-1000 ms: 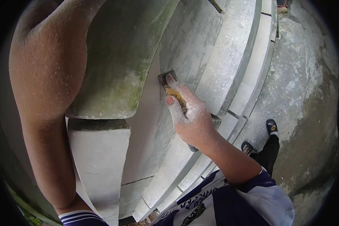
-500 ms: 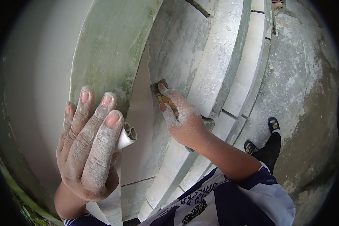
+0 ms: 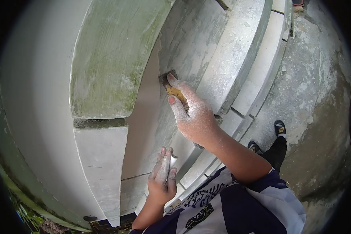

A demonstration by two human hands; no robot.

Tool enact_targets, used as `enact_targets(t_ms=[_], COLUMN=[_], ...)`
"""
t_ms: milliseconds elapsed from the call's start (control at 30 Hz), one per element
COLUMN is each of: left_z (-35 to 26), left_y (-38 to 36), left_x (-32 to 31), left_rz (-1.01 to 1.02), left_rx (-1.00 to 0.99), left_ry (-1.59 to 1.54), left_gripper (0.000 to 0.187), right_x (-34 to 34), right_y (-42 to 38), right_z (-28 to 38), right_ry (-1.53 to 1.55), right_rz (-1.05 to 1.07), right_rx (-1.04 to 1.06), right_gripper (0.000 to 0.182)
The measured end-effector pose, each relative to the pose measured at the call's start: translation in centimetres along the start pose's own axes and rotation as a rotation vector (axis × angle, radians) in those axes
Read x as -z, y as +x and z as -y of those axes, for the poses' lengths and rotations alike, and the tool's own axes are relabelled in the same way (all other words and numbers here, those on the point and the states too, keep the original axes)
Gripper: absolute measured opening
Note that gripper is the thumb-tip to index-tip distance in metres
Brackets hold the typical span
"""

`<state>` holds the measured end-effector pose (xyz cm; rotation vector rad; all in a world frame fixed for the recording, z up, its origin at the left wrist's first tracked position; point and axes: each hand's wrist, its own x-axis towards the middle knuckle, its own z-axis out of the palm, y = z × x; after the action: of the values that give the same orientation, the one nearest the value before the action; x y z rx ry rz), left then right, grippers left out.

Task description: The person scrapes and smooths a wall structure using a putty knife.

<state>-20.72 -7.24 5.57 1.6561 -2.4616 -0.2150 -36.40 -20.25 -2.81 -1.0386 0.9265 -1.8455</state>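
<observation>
My right hand (image 3: 195, 115), dusted white, grips a putty knife (image 3: 174, 91) with a dark, worn, yellow-brown blade. Its blade edge touches the greyish-white curved panel (image 3: 191, 39), and the handle's dark end pokes out below my palm. Lower down, my left hand (image 3: 162, 175), also coated in white dust, holds a small rolled white sheet (image 3: 173, 159) against its fingers. Most of that roll is hidden by the hand, and its material cannot be made out. The fingers point up and lie close together near the panel's lower part.
A green-stained curved slab (image 3: 113, 58) stands at left above a white block (image 3: 101, 156), with a dark gap between. White stepped ledges (image 3: 238, 50) run along the right. Beyond them lies a dusty concrete floor (image 3: 292, 85), where my dark shoes (image 3: 279, 127) rest.
My left hand has dropped down and right, away from the camera, with the rolled sheet still in it. My right hand and the putty knife have shifted slightly upward in view.
</observation>
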Motion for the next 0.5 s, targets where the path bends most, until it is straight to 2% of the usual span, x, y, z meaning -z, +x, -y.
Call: enact_targets(t_ms=[133,233,267,367,467,500], left_z=[2.8,3.8,3.9,4.3,4.5,4.2], left_y=[2.5,3.3,3.5,3.4,3.6,3.5], left_x=[-4.4,-4.8,-4.8,-5.5,-5.9,-5.8], left_rz=[-0.065,0.045,0.082,0.121,0.110,0.128], left_rx=[-0.057,-0.149,-0.188,-0.199,-0.203,-0.186], left_ry=[0.118,0.227,0.225,0.182,0.118,0.091], left_gripper=[0.058,0.064,0.069,0.067,0.066,0.066], right_x=[1.1,0.6,0.8,0.2,0.2,0.1], right_y=[-0.1,-0.1,-0.4,-0.6,-0.9,-1.0], right_z=[0.2,0.0,0.5,0.1,0.7,0.5], right_ry=[-0.042,-0.102,-0.080,-0.150,-0.176,-0.200], right_rz=[0.043,-0.017,0.032,-0.031,0.013,0.010], right_rx=[0.015,0.124,0.000,0.081,-0.037,-0.006], right_gripper=[0.044,0.045,0.045,0.046,0.048,0.049])
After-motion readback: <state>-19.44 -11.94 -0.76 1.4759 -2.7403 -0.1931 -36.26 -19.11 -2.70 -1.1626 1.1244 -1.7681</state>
